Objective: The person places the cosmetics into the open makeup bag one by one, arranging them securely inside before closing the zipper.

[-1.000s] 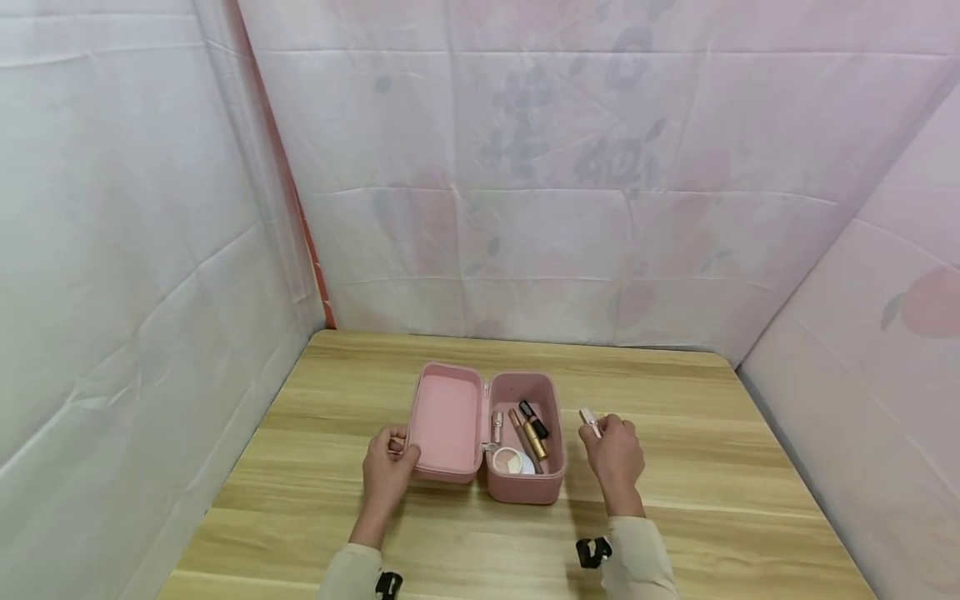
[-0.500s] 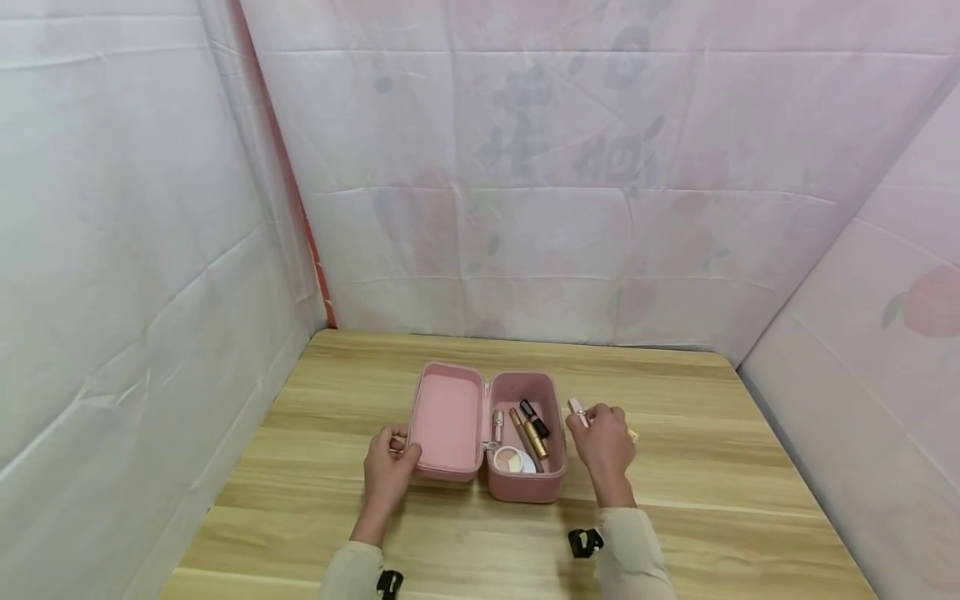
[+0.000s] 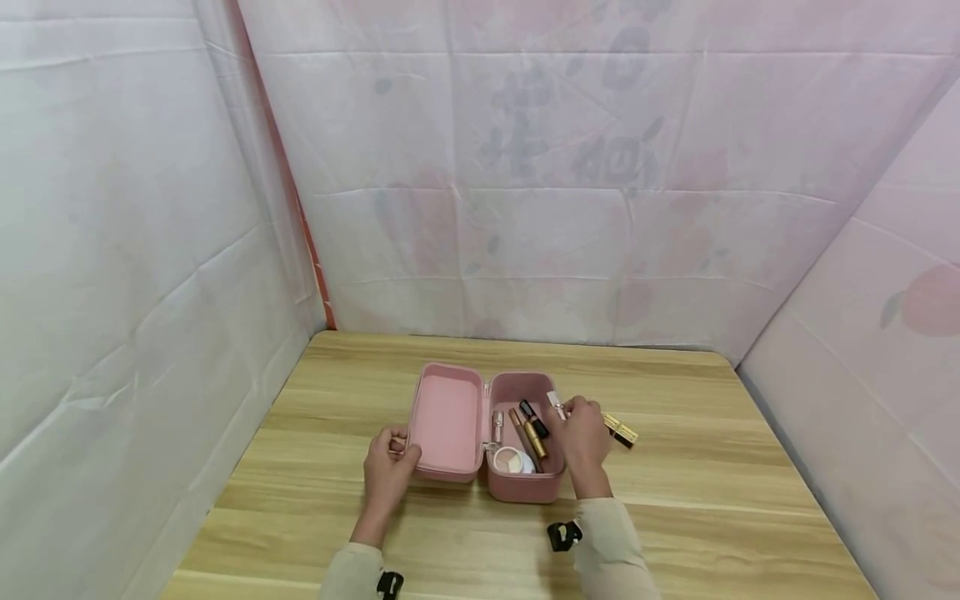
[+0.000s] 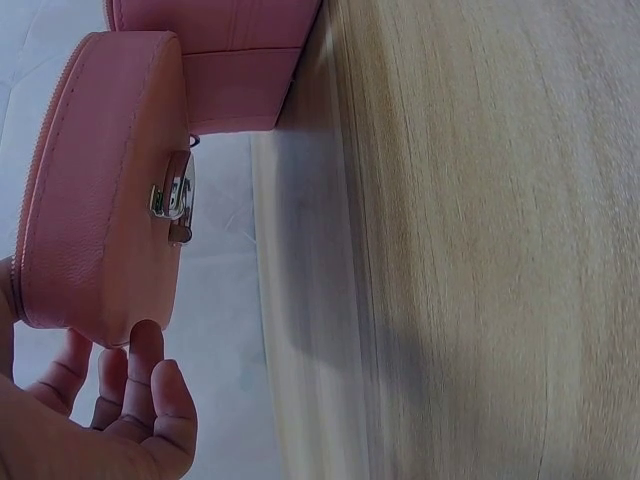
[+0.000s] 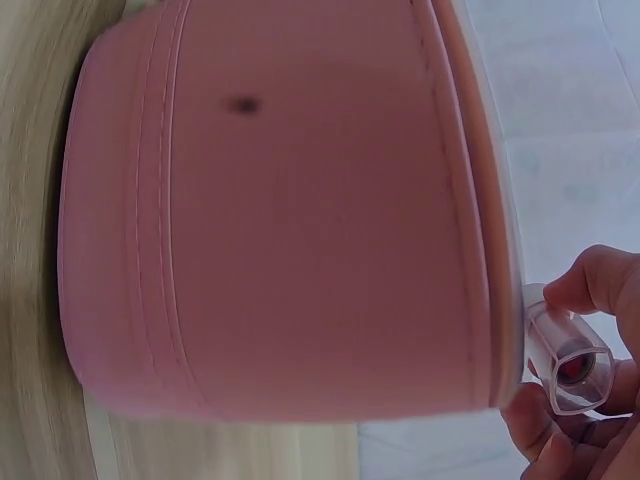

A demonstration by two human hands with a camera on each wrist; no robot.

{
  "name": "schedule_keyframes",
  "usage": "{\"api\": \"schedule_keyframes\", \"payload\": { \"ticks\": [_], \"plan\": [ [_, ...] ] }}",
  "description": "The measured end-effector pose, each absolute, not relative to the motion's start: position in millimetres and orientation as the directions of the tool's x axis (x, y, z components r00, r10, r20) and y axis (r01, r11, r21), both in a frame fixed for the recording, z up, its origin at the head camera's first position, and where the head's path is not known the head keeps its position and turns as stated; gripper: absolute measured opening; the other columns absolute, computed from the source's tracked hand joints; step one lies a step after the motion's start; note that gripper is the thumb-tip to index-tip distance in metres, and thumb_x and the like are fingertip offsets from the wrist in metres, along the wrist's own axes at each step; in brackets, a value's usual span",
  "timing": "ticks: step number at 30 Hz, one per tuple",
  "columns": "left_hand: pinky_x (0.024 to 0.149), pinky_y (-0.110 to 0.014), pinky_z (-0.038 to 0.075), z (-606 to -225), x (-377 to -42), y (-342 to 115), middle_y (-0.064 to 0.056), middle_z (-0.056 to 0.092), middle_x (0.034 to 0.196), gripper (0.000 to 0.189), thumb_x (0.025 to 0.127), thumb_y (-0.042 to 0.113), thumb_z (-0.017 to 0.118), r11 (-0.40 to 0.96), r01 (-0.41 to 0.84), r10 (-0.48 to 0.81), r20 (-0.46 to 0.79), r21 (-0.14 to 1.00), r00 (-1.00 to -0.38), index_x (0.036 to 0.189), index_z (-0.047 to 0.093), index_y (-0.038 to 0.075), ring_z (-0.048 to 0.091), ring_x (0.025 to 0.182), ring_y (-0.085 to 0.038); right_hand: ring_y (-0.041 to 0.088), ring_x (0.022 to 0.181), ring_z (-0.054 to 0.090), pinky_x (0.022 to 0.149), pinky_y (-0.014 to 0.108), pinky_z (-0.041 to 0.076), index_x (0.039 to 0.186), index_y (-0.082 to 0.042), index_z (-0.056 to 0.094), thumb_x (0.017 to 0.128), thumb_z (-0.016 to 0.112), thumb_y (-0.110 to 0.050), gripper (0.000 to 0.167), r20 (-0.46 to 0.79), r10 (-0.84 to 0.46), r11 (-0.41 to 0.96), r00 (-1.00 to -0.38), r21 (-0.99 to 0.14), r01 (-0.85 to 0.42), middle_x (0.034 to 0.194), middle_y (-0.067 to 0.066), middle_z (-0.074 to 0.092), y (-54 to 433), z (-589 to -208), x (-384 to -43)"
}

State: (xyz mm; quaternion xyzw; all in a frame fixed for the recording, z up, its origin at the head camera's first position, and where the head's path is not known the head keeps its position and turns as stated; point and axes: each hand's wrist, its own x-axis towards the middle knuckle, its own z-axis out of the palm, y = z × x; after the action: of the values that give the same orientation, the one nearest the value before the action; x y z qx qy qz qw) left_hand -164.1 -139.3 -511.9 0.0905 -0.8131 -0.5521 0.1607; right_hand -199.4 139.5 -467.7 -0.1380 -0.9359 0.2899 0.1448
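Observation:
A pink cosmetic case lies open on the wooden table, its lid folded out to the left. My left hand grips the lid's outer edge, thumb on the rim and fingers beneath. In my right hand a lipstick tube with a clear end is pinched between thumb and fingers, over the case's right rim. Inside the case lie another pale pink tube, a gold tube, a black tube, a slim brown stick and a round compact.
Gold-and-black tubes lie on the wooden table to the right, just beyond my right hand. Pale fabric walls stand at the back and both sides. The case's lid has a metal clasp on its outside.
My right hand has moved left with the lipstick, from the table beside the case to over its right rim, uncovering the gold-and-black tubes. The left hand and lid stay put.

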Motion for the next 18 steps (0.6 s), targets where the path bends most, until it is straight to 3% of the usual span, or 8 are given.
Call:
{"api": "schedule_keyframes", "payload": {
  "ticks": [11,18],
  "plan": [
    [0.064,-0.031,0.044,-515,-165,-141,-0.008,0.049,0.084,0.023,0.074,0.006,0.066,0.374,0.024,-0.327,0.156,0.927,-0.932,0.096,0.060,0.004,0.052,0.071,-0.018,0.029,0.064,0.052,0.050,0.044,0.041,0.081,-0.005,0.058,0.080,0.066,-0.036,0.032,0.210,0.356,0.800,-0.911,-0.571,0.182,0.091,0.016,0.052,124,-472,-206],
    [0.064,-0.031,0.045,-516,-165,-140,-0.008,0.049,0.084,0.023,0.074,0.006,0.066,0.368,0.035,-0.322,0.162,0.929,-0.933,0.096,0.060,0.004,0.052,0.070,-0.018,0.035,0.082,0.053,0.058,0.049,0.043,0.073,-0.006,0.056,0.079,0.067,-0.035,0.031,0.222,0.360,0.804,-0.906,-0.566,0.180,0.102,0.021,0.049,118,-476,-213]
  ]
}}
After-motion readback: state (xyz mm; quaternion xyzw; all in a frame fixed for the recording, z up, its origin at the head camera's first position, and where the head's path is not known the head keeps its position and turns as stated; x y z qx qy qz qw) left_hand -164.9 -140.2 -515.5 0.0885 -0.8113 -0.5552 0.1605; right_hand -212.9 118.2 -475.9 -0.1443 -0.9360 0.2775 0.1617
